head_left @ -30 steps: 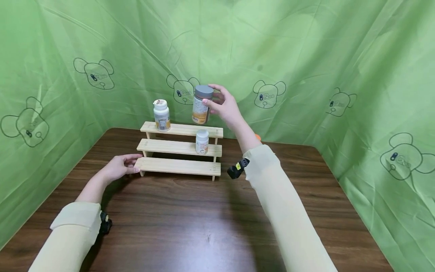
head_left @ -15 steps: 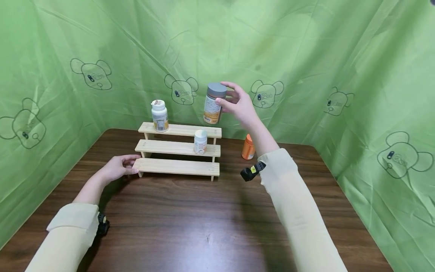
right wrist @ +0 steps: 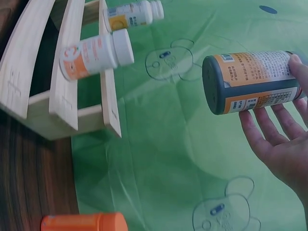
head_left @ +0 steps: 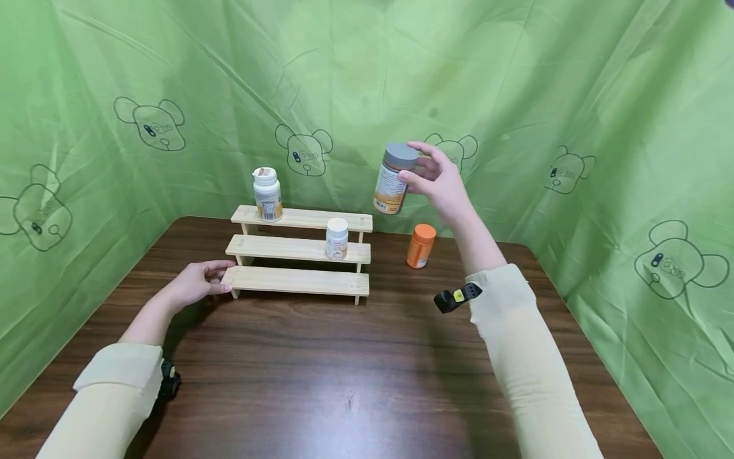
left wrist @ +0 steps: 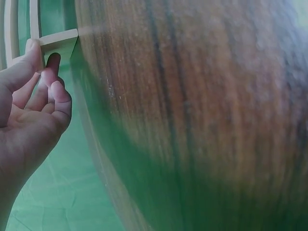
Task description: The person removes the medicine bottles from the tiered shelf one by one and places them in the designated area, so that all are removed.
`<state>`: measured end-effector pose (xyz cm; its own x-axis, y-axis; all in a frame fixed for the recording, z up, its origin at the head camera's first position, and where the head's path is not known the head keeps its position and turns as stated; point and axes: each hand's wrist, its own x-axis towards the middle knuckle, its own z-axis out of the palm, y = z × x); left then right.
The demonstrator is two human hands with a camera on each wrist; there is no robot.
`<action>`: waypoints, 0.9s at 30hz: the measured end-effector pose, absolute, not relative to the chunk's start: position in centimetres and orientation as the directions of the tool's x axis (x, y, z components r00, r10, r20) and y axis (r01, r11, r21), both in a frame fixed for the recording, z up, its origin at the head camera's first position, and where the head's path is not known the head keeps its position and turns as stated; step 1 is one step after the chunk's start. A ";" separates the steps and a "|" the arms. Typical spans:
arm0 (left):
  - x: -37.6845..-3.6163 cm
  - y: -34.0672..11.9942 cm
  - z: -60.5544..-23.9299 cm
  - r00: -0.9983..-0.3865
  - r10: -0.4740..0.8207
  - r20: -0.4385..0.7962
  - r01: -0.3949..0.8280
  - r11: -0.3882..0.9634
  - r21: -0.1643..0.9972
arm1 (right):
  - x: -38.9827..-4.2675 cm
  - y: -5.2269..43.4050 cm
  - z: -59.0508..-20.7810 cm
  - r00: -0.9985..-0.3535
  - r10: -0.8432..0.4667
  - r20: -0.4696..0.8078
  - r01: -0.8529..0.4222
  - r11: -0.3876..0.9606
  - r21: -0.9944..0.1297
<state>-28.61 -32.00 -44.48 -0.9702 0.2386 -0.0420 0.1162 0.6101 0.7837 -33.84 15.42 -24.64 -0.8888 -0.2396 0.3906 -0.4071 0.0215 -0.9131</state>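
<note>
My right hand (head_left: 438,182) holds a grey-lidded bottle (head_left: 392,178) with an orange and white label in the air, right of the rack and above an orange bottle (head_left: 420,246). The held bottle (right wrist: 252,82) shows in the right wrist view, fingers (right wrist: 269,127) curled behind it. A three-step wooden rack (head_left: 298,252) stands at the back of the table. A white bottle (head_left: 267,194) is on its top step, a small white bottle (head_left: 336,239) on the middle step. My left hand (head_left: 197,284) rests against the left end of the bottom step, fingers (left wrist: 36,72) touching the wood.
The brown wooden table (head_left: 344,370) is bordered by a green cloth backdrop (head_left: 516,95) with bear drawings at the back and both sides. The orange bottle (right wrist: 84,222) stands on the table right of the rack (right wrist: 57,86).
My right hand has carried the grey-lidded bottle rightward, away from above the rack's top step. The orange bottle has come into view. The left hand has stayed at the rack.
</note>
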 end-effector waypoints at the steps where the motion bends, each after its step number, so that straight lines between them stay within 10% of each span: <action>1: -28.6 -32.0 -44.4 -0.970 0.239 -0.041 0.117 0.612 0.782 | -33.8 15.8 -24.7 -0.891 -0.232 0.391 -0.407 0.024 -0.913; 27: -29.0 -32.4 -45.0 -0.965 0.259 -0.032 0.135 0.600 0.789 | -33.0 26.0 -29.6 -0.933 -0.109 0.342 -0.358 0.193 -0.914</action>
<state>-29.04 -32.42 -45.01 -0.9654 0.2589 -0.0322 0.1345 0.5996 0.7889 -33.03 26.02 -29.59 -0.9333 -0.1088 0.3423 -0.3577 0.1934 -0.9136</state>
